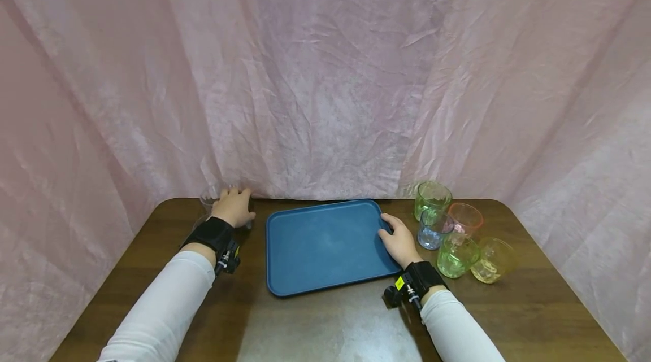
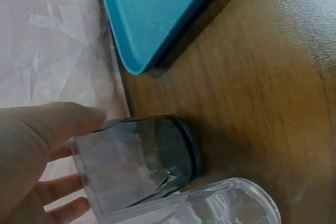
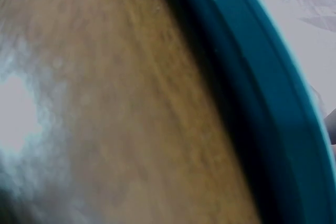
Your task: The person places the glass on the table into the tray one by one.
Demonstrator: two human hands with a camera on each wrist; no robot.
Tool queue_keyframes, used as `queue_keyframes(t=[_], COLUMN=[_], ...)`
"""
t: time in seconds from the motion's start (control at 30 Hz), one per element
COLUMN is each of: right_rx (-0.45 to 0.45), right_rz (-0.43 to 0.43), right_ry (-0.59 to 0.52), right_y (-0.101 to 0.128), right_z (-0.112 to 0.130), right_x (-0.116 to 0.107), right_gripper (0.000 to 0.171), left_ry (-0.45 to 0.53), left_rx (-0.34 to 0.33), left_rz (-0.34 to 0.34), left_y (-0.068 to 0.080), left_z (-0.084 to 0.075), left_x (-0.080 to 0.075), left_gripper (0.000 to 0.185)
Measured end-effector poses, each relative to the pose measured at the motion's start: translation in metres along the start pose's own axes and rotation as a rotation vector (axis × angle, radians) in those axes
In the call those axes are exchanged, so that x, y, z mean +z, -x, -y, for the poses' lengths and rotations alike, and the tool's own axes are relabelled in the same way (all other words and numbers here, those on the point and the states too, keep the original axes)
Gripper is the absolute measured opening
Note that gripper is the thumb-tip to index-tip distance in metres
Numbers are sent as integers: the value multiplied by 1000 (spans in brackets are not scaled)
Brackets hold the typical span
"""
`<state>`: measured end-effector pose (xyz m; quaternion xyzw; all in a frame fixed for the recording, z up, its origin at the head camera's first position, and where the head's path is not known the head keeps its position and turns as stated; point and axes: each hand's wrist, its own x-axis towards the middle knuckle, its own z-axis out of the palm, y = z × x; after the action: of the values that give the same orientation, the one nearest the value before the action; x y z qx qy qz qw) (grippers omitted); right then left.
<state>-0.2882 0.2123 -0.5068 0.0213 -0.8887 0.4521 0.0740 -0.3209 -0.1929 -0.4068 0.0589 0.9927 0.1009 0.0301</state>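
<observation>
My left hand (image 1: 232, 208) is over a grey glass tumbler (image 2: 136, 156) at the table's back left. In the left wrist view the thumb lies by the tumbler's rim, and the fingers spread past its other side without visibly wrapping it. A clear glass (image 2: 231, 205) stands right beside that tumbler. My right hand (image 1: 400, 241) holds the right edge of a blue rectangular tray (image 1: 325, 249), its thumb over the rim; the fingers underneath are hidden. In the right wrist view only the tray's edge (image 3: 273, 98) shows large, with the hand almost out of frame.
To the right of the tray stand several tinted tumblers: a green one (image 1: 432, 199) at the back, a blue one (image 1: 434, 230), a red one (image 1: 465, 218), another green one (image 1: 456, 257) and a yellow one (image 1: 491, 262). A pink curtain (image 1: 325, 79) hangs behind the wooden table (image 1: 325, 328).
</observation>
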Motion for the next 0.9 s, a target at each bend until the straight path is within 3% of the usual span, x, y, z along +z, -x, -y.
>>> queue_keyframes(t=[0.43,0.9], right_rx=[14,0], right_rz=[10,6], right_ry=[10,-6], right_y=[1,-2], right_z=[-3,-3], right_x=[0,1], right_gripper=[50,48], left_ry=[-35,-18], left_rx=[80,148], left_rz=[-11,-46], left_y=[-2,1], left_z=[5,-6], left_x=[3,-1], left_gripper=[69,66])
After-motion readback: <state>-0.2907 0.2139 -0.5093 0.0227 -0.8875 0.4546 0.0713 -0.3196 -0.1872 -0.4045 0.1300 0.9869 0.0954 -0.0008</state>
